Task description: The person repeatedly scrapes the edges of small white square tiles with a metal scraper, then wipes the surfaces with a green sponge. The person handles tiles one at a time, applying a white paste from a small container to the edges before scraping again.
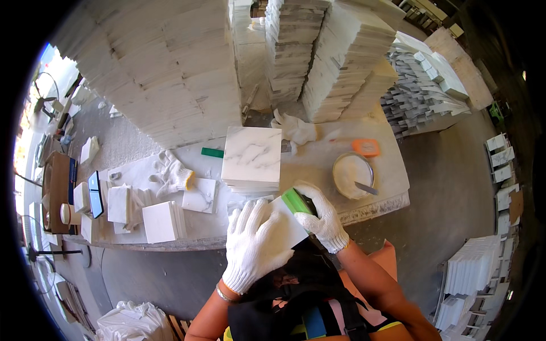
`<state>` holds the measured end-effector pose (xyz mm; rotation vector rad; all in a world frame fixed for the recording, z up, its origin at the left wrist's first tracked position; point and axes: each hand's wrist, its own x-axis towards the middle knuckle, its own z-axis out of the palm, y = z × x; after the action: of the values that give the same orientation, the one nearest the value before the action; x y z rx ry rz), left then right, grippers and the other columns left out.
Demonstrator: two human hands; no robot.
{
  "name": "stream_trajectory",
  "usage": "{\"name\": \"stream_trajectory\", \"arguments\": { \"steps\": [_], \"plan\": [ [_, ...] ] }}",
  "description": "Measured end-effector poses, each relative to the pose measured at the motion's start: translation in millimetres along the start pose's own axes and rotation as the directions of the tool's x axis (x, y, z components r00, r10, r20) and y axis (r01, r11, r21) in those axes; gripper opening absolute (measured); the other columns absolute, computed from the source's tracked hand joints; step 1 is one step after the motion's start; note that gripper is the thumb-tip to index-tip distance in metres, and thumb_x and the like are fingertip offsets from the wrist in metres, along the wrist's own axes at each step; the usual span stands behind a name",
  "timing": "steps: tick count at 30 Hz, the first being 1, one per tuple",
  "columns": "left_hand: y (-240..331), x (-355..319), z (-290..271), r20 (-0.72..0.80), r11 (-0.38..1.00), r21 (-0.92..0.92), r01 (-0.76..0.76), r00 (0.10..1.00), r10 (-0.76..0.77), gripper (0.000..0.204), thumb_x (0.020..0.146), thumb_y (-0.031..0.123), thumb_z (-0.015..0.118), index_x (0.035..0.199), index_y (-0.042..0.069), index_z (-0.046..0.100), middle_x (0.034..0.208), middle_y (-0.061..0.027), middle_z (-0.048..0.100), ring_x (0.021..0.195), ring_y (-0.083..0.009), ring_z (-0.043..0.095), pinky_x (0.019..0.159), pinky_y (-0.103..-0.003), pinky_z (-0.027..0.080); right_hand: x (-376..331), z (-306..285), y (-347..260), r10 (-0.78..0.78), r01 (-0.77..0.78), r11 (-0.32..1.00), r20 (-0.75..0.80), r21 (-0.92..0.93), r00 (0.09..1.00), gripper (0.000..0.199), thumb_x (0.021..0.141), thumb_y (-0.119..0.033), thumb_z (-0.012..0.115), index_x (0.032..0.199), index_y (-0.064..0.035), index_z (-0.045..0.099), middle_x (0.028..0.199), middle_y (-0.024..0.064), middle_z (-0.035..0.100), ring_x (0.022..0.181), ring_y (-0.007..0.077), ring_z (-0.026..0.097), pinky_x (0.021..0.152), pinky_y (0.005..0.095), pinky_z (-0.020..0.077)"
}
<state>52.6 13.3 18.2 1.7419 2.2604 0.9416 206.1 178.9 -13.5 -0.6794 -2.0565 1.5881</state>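
My left hand (250, 241), in a white knit glove, lies with its fingers stretched out over a white tile (291, 226). Its thumb reaches along the tile's near side. My right hand (323, 221), gloved the same way, is closed round a green sanding block (296, 203) and has it at the tile's right edge. Just beyond my hands stands a stack of square white marble tiles (251, 156) with grey veins. A second green block (212, 152) lies to the left of that stack.
Right of the stack are a round pan of pale paste (351, 175) with a spatula (365, 188) and an orange block (365, 148). Spare gloves (172, 172), small tiles (162, 223) and a phone (95, 194) lie left. Tall tile stacks (347, 57) rise behind.
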Motion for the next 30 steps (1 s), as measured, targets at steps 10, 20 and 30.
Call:
{"name": "stream_trajectory", "arguments": {
  "steps": [10,20,30],
  "plan": [
    [-5.7,-4.7,1.4,-0.020,1.000,-0.008,-0.024,1.000,0.024,0.084,0.052,0.037,0.092,0.128,0.012,0.066,0.143,-0.0244,0.057,0.132,-0.0473,0.053,0.113,-0.058,0.038,-10.9,5.7,2.0,0.147,-0.150,0.959,0.033,0.239,0.989,0.072,0.088,-0.030,0.072,0.149,0.0023,0.049,0.151,0.0168,0.053,0.141,0.0244,0.049,0.120,0.0381,0.0356],
    [-4.3,-4.4,1.6,-0.012,1.000,0.018,-0.025,1.000,0.025,0.085,0.052,0.038,0.092,0.129,0.013,0.066,0.142,-0.0233,0.057,0.133,-0.0468,0.052,0.113,-0.058,0.037,-23.4,0.1,-6.3,-0.157,0.158,0.987,0.034,-0.039,0.987,0.060,0.086,-0.021,0.073,0.140,-0.0015,0.056,0.151,0.0211,0.051,0.142,0.0320,0.048,0.120,0.0420,0.0357],
    [-8.5,-7.4,5.0,-0.022,0.999,0.012,-0.038,0.999,0.038,0.084,0.055,0.037,0.092,0.130,0.011,0.065,0.143,-0.0233,0.057,0.134,-0.0471,0.052,0.113,-0.058,0.038,-31.3,-5.9,-21.8,-0.260,0.279,0.942,0.120,-0.188,0.958,0.059,0.084,-0.018,0.077,0.138,-0.0036,0.058,0.146,0.0203,0.054,0.136,0.0347,0.053,0.115,0.0415,0.0415]
  ]
}}
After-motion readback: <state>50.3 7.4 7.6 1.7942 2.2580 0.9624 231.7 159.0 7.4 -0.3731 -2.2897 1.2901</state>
